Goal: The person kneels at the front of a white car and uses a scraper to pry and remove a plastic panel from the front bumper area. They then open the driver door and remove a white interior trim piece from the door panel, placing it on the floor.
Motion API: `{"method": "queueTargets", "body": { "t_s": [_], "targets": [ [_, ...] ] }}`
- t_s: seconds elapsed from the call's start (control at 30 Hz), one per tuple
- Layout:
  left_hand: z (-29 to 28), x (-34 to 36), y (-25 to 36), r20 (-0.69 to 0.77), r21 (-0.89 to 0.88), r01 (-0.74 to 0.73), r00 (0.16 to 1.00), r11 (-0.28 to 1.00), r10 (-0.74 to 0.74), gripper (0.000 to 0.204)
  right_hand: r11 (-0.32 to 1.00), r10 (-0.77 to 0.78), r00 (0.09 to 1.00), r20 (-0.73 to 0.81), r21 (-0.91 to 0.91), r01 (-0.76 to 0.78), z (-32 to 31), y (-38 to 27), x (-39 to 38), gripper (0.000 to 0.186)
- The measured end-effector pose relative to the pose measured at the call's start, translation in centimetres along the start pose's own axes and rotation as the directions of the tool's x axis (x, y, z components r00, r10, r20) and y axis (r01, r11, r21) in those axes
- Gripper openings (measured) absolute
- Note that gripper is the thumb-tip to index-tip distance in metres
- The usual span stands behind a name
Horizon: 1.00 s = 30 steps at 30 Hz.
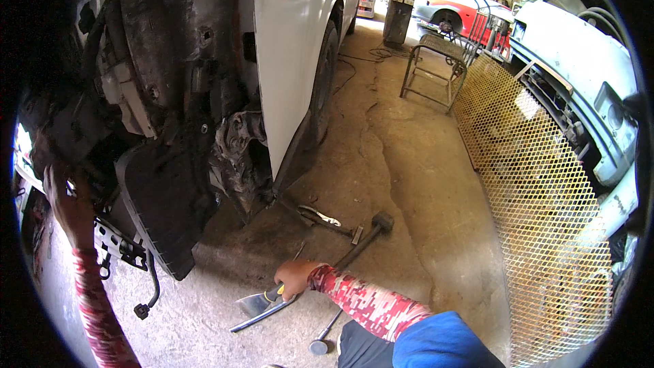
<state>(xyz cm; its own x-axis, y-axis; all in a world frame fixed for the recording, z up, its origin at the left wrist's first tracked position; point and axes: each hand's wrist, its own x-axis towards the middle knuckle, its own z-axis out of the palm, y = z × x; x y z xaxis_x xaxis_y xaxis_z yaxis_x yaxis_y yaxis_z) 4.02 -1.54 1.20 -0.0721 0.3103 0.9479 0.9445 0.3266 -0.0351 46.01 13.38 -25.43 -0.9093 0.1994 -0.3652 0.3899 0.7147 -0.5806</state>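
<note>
My right hand (294, 279) reaches down to the floor, its fingers closed round the black-and-yellow handle of a wide-bladed tool (255, 304) that looks like a scraper. Beside that blade lies a shiny metal bar (262, 317). Just beyond the hand are a long-handled sledgehammer (383, 223), a smaller hammer (355, 234) and pliers with bright handles (320, 217). A round-headed metal tool (319, 347) lies nearer to me. Raised at far left, my left hand (69, 197) has its fingers stretched out against the dark, stripped front of a vehicle (194, 41); whether it presses there is unclear.
A white body panel (289, 48) and a wheel (325, 71) stand ahead. A dark flap (160, 211) hangs low between my arms. On the right, expanded metal mesh (538, 218) leans by a pale bumper (579, 88). Farther off are a metal frame stand (436, 71) and a red car (477, 17).
</note>
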Motion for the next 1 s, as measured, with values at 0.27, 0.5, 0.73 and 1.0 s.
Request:
{"method": "queueTargets", "body": {
  "t_s": [0.27,0.5,0.73,1.0],
  "targets": [
    [2.5,3.1,-2.9,0.273,0.307,-0.046,0.961,0.951,-0.042,0.032,0.997,0.071,0.995,0.067,-0.014,-0.07,-0.3,-0.2,0.0,0.055],
    [1.5,3.1,-2.2,0.291,0.329,0.019,0.949,0.944,-0.121,0.026,0.996,0.065,0.996,0.063,0.06,-0.069,-0.4,0.0,0.2,0.054],
    [1.1,3.6,-1.3,0.318,0.332,0.15,0.912,0.931,-0.26,0.038,0.989,-0.048,0.997,-0.053,0.135,0.055,-1.5,-0.2,-1.6,0.067],
    [0.3,4.1,-2.6,0.342,0.351,-0.009,0.932,0.936,-0.119,0.04,0.98,0.038,0.999,0.017,0.197,-0.04,-4.0,-4.0,-2.7,0.052]
  ]
}}
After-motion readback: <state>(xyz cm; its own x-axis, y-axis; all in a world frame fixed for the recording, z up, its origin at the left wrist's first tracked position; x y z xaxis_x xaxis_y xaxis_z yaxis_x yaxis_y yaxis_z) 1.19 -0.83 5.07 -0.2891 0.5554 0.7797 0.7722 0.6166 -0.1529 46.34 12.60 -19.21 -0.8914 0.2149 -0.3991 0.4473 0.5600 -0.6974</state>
